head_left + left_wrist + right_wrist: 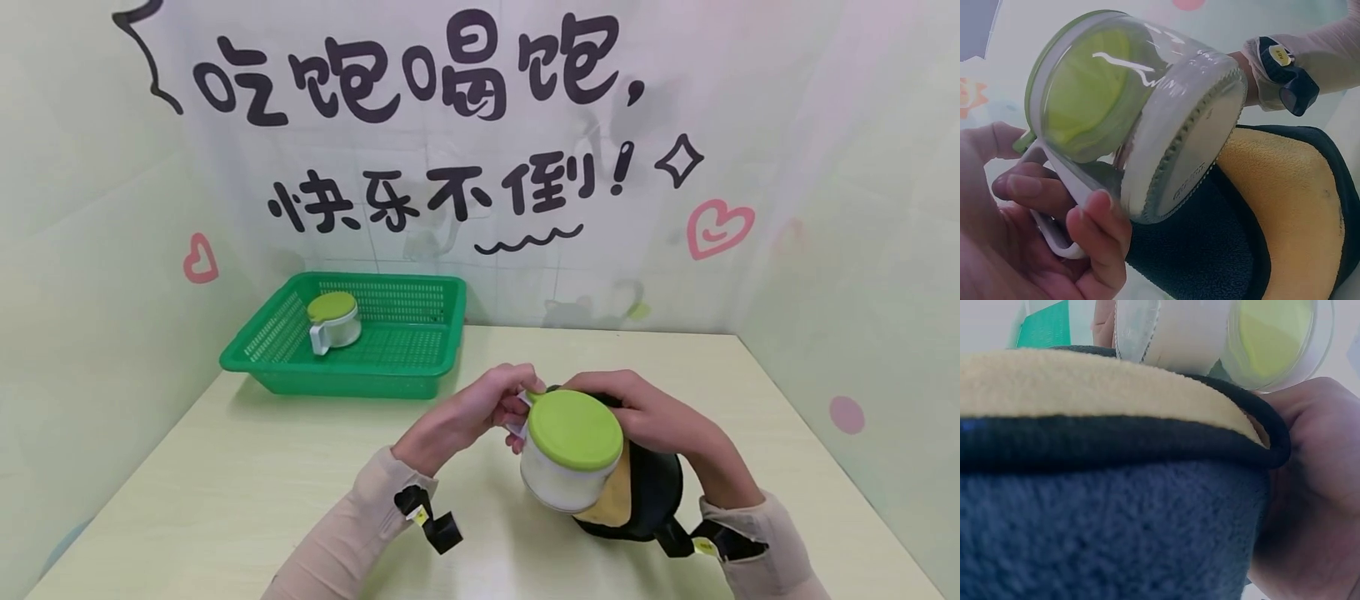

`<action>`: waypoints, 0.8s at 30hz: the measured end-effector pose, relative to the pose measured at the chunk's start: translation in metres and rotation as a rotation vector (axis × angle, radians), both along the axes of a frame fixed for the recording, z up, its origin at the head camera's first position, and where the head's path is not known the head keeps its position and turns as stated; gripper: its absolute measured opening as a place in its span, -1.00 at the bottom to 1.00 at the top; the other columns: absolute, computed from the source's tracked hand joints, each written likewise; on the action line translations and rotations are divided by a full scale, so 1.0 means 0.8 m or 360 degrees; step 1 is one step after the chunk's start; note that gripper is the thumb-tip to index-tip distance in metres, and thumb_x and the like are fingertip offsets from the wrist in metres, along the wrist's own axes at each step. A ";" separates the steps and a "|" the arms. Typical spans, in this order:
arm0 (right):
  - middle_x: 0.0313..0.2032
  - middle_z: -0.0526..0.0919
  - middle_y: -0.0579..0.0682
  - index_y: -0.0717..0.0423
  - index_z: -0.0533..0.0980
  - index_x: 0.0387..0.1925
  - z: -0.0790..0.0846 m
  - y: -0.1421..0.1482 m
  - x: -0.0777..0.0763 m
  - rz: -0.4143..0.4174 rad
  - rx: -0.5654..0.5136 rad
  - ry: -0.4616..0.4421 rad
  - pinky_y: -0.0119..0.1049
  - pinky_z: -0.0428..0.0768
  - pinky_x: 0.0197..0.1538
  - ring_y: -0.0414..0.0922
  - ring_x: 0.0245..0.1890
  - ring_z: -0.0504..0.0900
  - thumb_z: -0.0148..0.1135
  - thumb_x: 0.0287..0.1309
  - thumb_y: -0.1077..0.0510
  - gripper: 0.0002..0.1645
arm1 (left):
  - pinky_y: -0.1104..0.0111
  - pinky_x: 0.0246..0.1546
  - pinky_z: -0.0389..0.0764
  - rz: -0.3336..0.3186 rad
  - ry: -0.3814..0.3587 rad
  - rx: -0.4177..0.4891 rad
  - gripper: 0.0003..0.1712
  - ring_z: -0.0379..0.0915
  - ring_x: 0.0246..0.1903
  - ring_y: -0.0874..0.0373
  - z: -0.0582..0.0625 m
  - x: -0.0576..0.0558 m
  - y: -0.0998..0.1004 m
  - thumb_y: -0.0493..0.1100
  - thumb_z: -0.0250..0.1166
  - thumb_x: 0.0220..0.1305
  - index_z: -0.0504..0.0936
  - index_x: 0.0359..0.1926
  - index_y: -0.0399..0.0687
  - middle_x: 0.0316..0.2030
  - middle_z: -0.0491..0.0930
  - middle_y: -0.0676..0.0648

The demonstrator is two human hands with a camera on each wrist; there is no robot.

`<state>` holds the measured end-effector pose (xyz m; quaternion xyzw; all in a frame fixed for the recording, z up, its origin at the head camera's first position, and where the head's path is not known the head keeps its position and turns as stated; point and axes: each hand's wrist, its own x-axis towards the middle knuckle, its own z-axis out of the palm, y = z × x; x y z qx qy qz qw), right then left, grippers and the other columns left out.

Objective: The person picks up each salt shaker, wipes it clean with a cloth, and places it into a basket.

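Observation:
A clear glass seasoning jar (558, 482) with a green lid (576, 429) is held up above the table, tilted. My left hand (480, 408) grips it by its white handle (1063, 244), the thumb up by the lid's tab. In the left wrist view the jar's ridged bottom edge faces the camera. My right hand (656, 412) grips a folded cloth (652, 492), dark blue on one side and yellow on the other, right beside the jar. Some right fingers are hidden behind the jar and cloth.
At the back left of the pale table (300, 492) stands a green plastic basket (345, 385). Inside it, on the left, sits a similar jar (335, 321) with a green lid and white handle. A printed cloth backdrop (420, 250) hangs behind the table.

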<state>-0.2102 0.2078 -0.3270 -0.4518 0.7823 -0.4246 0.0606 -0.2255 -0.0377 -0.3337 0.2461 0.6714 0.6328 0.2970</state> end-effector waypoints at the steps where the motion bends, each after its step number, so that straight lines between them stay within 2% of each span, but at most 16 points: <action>1: -0.05 0.74 -0.15 -0.14 0.62 0.07 -0.001 -0.001 0.000 0.0009 -0.0007 0.0000 -0.31 0.63 0.10 -0.14 -0.06 0.69 0.05 0.37 0.42 -0.53 | 0.35 -0.60 0.41 0.0006 -0.0004 -0.0003 -0.60 0.33 -0.74 0.20 -0.001 0.000 0.000 0.00 0.00 0.16 0.59 -0.66 -0.06 -0.80 0.43 0.11; 8: -0.08 0.74 -0.14 -0.13 0.63 0.05 -0.003 -0.003 -0.002 0.0031 -0.0015 0.0012 -0.31 0.62 0.10 -0.15 -0.08 0.68 0.06 0.42 0.39 -0.58 | 0.35 -0.59 0.43 0.0004 0.0002 -0.0002 -0.61 0.33 -0.73 0.19 -0.005 -0.004 -0.002 0.00 0.01 0.16 0.59 -0.64 -0.06 -0.78 0.44 0.10; 14: -0.05 0.74 -0.14 -0.10 0.62 0.06 -0.002 0.001 -0.003 -0.0032 0.0039 0.0071 -0.32 0.62 0.11 -0.19 -0.06 0.68 0.06 0.43 0.36 -0.61 | 0.36 -0.59 0.45 0.0034 0.0020 -0.0019 -0.61 0.38 -0.73 0.19 -0.005 -0.007 -0.003 0.01 0.00 0.19 0.63 -0.56 -0.07 -0.74 0.55 0.08; 18: -0.07 0.74 -0.15 -0.09 0.62 0.07 0.000 0.005 -0.003 -0.0108 0.0075 0.0106 -0.33 0.63 0.08 -0.21 -0.10 0.67 0.07 0.42 0.38 -0.60 | 0.37 -0.58 0.45 0.0055 0.0026 0.0011 -0.61 0.42 -0.72 0.19 -0.001 -0.008 -0.008 0.01 0.00 0.22 0.63 -0.53 -0.08 -0.74 0.54 0.06; 20: -0.07 0.74 -0.16 -0.09 0.63 0.07 0.001 0.008 -0.002 -0.0157 0.0089 0.0116 -0.34 0.64 0.09 -0.22 -0.09 0.67 0.06 0.43 0.37 -0.60 | 0.37 -0.58 0.45 0.0090 0.0023 0.0042 -0.61 0.43 -0.73 0.19 0.001 -0.009 -0.011 0.01 0.00 0.23 0.63 -0.53 -0.08 -0.75 0.54 0.06; 24: -0.05 0.74 -0.18 -0.09 0.64 0.09 0.006 0.013 0.000 -0.0269 0.0097 0.0177 -0.37 0.63 0.10 -0.26 -0.06 0.67 0.09 0.42 0.37 -0.59 | 0.36 -0.56 0.47 0.0232 -0.0004 0.0110 -0.63 0.41 -0.73 0.18 0.005 -0.011 -0.017 0.02 0.01 0.22 0.62 -0.53 -0.06 -0.75 0.46 0.07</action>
